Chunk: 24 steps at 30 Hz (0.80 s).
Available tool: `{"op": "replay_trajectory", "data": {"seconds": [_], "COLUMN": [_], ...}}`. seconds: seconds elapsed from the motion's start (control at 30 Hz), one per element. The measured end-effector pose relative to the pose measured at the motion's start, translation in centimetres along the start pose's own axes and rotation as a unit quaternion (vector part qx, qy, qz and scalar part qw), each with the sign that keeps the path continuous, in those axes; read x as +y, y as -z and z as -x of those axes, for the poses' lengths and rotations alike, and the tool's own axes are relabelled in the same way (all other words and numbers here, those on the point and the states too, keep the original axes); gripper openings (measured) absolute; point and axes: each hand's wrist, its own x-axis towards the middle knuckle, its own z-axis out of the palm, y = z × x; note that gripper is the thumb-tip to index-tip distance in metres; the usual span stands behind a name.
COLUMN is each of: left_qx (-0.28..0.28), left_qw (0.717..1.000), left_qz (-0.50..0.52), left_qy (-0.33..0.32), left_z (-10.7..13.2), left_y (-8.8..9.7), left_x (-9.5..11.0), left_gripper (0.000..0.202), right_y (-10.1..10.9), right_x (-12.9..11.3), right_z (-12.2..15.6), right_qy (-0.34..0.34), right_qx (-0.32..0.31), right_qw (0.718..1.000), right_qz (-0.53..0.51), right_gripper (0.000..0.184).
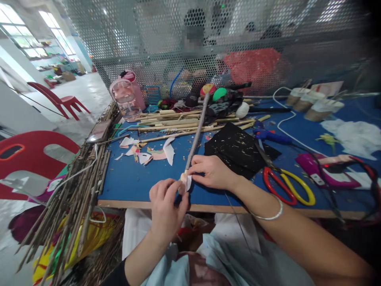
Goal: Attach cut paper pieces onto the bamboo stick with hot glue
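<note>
A long grey-wrapped stick (197, 135) slants away from me over the blue table, its near end between my hands. On that end sits a small pale pink piece with a white flap (185, 182). My left hand (168, 202) pinches this piece from the left, fingers closed. From the right, the thumb and fingertips of my right hand (210, 171) close on the stick just above the flap. Torn pink and white scraps (154, 154) lie left of the stick. Scissors with red and yellow handles (287, 186) rest to the right, beside a black cloth (235, 149).
A bundle of thin sticks (80, 198) hangs over the left edge. Bamboo sticks (175, 121) and a pink bottle (127, 97) lie behind. At right are a blue glue gun (272, 136), a purple device (306, 167) and cords. Perforated metal (160, 35) screens off another person.
</note>
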Motion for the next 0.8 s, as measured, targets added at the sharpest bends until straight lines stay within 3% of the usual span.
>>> {"op": "replay_trajectory", "data": {"seconds": [0.23, 0.5, 0.57, 0.67, 0.8], "left_qx": [-0.059, -0.070, -0.067, -0.075, -0.094], "left_qw": [0.998, 0.996, 0.994, 0.986, 0.954], "left_qz": [0.018, 0.043, 0.056, 0.096, 0.196], "left_qy": [0.018, 0.037, 0.060, 0.111, 0.206], "left_z": [-1.0, -2.3, -2.8, -3.3, -3.3], "left_y": [0.4, -0.2, -0.5, -1.0, -1.2], "left_x": [-0.1, 0.9, 1.0, 0.8, 0.3], "left_gripper": [0.017, 0.023, 0.028, 0.020, 0.015], "right_y": [0.8, 1.4, 1.4, 1.3, 1.4], "right_x": [0.5, 0.7, 0.7, 0.8, 1.0], "right_z": [-0.2, -0.6, -0.6, -0.6, -0.6], "right_qy": [-0.019, -0.026, -0.040, -0.084, -0.153], "right_qx": [-0.103, -0.109, -0.100, -0.105, -0.129], "right_qw": [0.992, 0.974, 0.970, 0.959, 0.939], "right_qz": [-0.067, -0.198, -0.219, -0.250, -0.280], "right_gripper": [0.014, 0.017, 0.017, 0.017, 0.020]}}
